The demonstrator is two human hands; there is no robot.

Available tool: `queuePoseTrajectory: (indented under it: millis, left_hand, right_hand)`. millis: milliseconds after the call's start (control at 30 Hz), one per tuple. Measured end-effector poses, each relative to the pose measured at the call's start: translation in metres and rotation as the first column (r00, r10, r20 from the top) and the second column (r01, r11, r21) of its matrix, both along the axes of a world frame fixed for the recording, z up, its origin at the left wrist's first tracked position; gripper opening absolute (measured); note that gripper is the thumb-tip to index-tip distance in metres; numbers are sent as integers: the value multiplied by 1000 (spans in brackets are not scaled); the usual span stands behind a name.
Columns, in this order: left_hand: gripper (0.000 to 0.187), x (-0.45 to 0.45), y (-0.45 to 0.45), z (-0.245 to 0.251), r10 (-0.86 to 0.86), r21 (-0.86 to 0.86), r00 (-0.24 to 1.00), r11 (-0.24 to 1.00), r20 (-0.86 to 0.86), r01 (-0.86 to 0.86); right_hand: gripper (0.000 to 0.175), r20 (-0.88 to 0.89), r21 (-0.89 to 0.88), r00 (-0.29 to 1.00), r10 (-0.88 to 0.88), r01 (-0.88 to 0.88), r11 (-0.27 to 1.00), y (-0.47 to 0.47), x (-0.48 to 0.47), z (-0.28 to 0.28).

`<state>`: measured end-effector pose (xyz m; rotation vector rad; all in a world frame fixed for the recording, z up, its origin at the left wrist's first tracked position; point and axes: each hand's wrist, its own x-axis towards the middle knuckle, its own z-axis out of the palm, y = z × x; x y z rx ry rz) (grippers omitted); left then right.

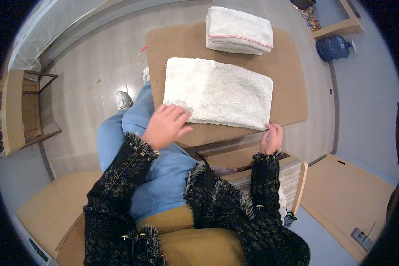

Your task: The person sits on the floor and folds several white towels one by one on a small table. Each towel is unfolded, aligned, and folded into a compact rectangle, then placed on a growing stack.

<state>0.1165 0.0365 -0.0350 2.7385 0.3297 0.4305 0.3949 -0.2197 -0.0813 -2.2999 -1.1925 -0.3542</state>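
Observation:
A white terry towel (pixel 219 93), folded into a rectangle, lies flat before me on a brown padded surface (pixel 176 43). My left hand (pixel 168 126) is at the towel's near left corner, palm down, thumb apart from the fingers and nothing held. The fingertips lie over the edge there; whether they press on the cloth I cannot tell. At the near right corner, my right hand (pixel 272 138) pinches the towel's edge between thumb and fingers. Farther back on the same surface sits a stack of folded white towels (pixel 239 30), with a red-striped border on the front.
Below the near edge of the padded surface is a wooden drawer or cabinet (pixel 266 176). A blue water jug (pixel 333 48) lies by the right wall. On the floor at left is a small red-handled item (pixel 142 50). A wooden door (pixel 345 202) stands at lower right.

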Motion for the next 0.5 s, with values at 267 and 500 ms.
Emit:
queuePoseTrajectory:
  millis: [267,500]
  left_hand:
    - [32,-21,11,-7,218,150,975,964,34,-221]
    - [27,-32,12,3,109,169,974,975,198,-144]
  right_hand:
    - [29,-7,108,975,220,-218,970,57,-49,25]
    - [27,-7,86,928,371,-369,925,97,-67,23]
